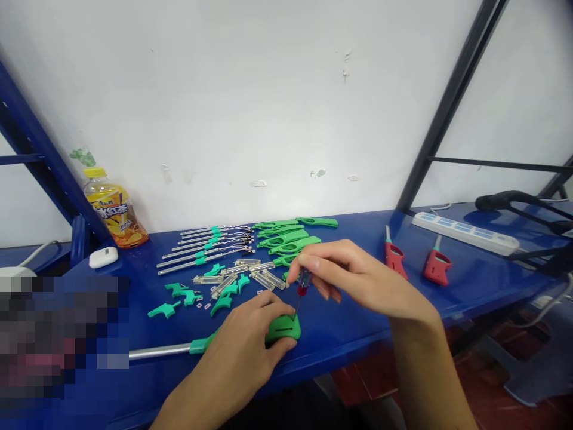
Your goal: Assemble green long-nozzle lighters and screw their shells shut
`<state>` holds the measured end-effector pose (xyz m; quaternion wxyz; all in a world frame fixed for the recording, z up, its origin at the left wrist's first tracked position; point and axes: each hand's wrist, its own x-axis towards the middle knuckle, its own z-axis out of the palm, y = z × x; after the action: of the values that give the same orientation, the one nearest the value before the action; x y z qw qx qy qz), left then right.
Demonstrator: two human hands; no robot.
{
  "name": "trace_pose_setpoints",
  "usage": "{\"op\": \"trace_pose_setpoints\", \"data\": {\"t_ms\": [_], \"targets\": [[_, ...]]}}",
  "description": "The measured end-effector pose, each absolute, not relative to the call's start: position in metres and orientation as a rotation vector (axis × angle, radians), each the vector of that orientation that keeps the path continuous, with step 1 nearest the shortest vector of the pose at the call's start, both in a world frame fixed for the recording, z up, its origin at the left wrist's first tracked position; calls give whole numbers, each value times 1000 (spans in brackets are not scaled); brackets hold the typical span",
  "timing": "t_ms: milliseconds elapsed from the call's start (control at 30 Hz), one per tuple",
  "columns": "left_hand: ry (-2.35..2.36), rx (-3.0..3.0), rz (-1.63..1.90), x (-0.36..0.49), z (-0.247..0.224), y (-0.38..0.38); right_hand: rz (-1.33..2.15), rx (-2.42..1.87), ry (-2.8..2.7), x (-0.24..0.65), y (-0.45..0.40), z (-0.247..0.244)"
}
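The left hand (248, 337) wraps its fingers around a green lighter (285, 330) near the counter's (344, 334) front edge; the right hand (353, 276) pinches a screwdriver (304, 280) in its fingers, tip at the lighter's wide end.

The left grip (250, 334) covers the middle of the green lighter (287, 326), whose metal tube runs into coarse pixel blocks (45, 340) left of that grip, hiding part of the counter (353, 325). Within the right grip (331, 272), fingers hide part of the screwdriver (303, 285); its tip, perhaps in a hole, is too small to tell. Both forearms (425, 370) leave at the bottom edge. Far right of the right grip, a black object (514, 200) is cut off.
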<state>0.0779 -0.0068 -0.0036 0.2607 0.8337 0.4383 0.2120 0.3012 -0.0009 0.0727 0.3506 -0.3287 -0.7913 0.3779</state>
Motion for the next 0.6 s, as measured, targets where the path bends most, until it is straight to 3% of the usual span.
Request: {"op": "trace_pose_setpoints", "data": {"t_ms": [400,600], "targets": [[1297,2235,822,92,-7,-9,850,-915,-1974,294,2,73],[1329,2238,793,93,-6,-12,962,-935,-1908,292,1,73]]}}
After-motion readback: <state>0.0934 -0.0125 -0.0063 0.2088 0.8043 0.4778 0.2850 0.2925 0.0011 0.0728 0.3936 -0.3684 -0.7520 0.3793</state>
